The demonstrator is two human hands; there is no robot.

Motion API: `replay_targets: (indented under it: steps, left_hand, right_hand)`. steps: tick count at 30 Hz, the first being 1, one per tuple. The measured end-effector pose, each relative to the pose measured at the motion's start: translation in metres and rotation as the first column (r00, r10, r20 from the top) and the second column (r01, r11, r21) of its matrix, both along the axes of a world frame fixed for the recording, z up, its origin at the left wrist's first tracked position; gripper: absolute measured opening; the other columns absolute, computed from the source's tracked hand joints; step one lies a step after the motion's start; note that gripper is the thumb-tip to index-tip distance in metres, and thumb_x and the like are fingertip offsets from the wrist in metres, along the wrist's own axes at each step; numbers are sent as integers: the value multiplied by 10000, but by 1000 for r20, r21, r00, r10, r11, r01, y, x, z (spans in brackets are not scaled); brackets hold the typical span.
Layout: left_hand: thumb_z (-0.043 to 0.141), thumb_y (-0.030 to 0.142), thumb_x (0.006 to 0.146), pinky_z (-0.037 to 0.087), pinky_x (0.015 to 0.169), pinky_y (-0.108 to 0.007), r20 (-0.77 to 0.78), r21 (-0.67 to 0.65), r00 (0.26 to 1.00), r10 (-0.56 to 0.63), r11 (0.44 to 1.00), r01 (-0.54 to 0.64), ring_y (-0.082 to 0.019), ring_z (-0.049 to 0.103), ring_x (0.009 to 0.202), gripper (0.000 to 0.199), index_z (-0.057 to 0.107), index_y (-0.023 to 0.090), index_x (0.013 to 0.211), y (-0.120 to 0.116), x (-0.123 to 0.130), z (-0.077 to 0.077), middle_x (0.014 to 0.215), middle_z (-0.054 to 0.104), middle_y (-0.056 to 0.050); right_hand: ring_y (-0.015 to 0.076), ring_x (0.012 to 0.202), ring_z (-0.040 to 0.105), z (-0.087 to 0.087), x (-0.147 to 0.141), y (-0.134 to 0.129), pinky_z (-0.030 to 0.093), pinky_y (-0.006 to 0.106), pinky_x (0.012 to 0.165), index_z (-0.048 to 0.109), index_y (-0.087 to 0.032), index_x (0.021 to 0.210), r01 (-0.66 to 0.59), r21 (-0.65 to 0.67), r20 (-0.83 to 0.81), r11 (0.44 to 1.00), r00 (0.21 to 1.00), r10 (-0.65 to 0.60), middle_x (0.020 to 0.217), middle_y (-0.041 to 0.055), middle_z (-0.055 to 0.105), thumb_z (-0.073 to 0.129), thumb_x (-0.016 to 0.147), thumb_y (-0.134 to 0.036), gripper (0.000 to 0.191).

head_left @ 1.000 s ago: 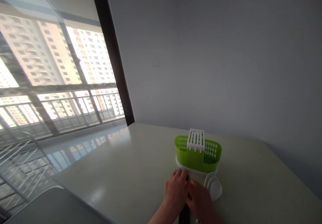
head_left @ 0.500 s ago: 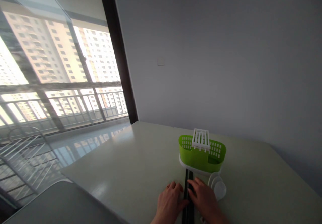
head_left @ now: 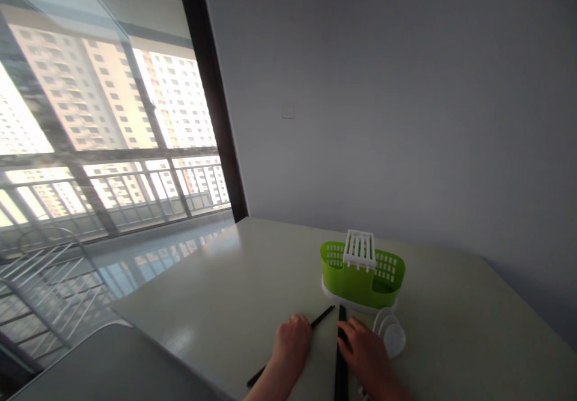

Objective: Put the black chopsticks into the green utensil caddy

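Observation:
My left hand (head_left: 293,336) is closed around a thin black strip (head_left: 323,315), which lies slanted and sticks out on both sides of the fist. To its right, my right hand (head_left: 360,344) has its fingers curled onto a wider long black bar (head_left: 341,374) that runs toward me along the table. Just beyond the bar's far end is a green basket (head_left: 351,284) with a slotted white rack (head_left: 359,248) across its top. White round discs (head_left: 393,338) lie beside my right hand. A small object under my right wrist is mostly hidden.
The pale table (head_left: 234,287) reaches to a grey wall (head_left: 383,100). A grey chair back (head_left: 117,359) stands at the table's left edge. Farther left are a metal drying rack (head_left: 54,293) and a large window.
My left hand has moved left and turned, drawing the thin black strip away from the wider bar, so the strip now lies slanted. My right hand has stayed nearly in place.

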State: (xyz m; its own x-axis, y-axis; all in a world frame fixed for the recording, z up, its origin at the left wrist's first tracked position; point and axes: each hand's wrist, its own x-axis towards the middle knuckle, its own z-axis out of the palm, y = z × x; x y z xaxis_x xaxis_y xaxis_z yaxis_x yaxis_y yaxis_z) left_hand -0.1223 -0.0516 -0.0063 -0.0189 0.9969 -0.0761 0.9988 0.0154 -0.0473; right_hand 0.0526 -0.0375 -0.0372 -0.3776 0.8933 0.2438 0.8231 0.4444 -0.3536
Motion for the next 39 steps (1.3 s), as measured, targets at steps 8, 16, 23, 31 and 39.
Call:
replay_targets:
  steps: [8, 16, 23, 31, 39]
  left_hand:
    - [421, 82, 709, 461, 685, -275, 131, 30, 990, 46, 998, -50, -218, 643, 823, 280, 626, 132, 892, 6, -17, 19, 854, 676, -122]
    - [460, 158, 706, 393, 578, -171, 590, 291, 773, -232, 955, 65, -90, 545, 606, 181, 625, 169, 779, 0, -11, 50, 661, 609, 10]
    - [469, 123, 689, 418, 532, -138, 812, 356, 509, -285, 933, -46, -66, 515, 569, 186, 609, 168, 804, -14, 23, 39, 662, 569, 24]
    - [513, 132, 697, 432, 540, -130, 842, 320, 444, -306, 946, 45, -80, 553, 659, 157, 638, 166, 787, -22, 14, 51, 732, 595, 8]
    - [596, 290, 735, 449, 574, -166, 882, 193, 391, -263, 959, 209, -103, 564, 688, 201, 685, 148, 847, -17, -1, 70, 778, 634, -15]
  right_hand:
    - [218, 897, 590, -6, 1, 1, 450, 311, 757, 611, -238, 1054, -30, 69, -56, 997, 998, 33, 983, 62, 623, 486, 809, -208, 276]
    - [198, 799, 566, 0, -6, -1, 434, 306, 742, 564, -213, 1108, -194, 162, -203, 968, 953, 225, 822, 26, 606, 552, 789, -266, 323]
    - [135, 593, 525, -10, -17, -8, 404, 222, 580, 551, -202, 858, -287, 175, -305, 942, 894, 329, 662, -18, 566, 491, 837, -324, 138]
    - [164, 722, 561, -2, -17, -8, 442, 247, 659, 521, -204, 832, -351, 220, -302, 910, 863, 406, 785, 41, 595, 370, 901, -304, 195]
    - [178, 776, 575, 3, -16, -10, 460, 256, 702, 534, -210, 830, -410, 224, -213, 884, 865, 455, 819, 50, 597, 349, 903, -299, 218]
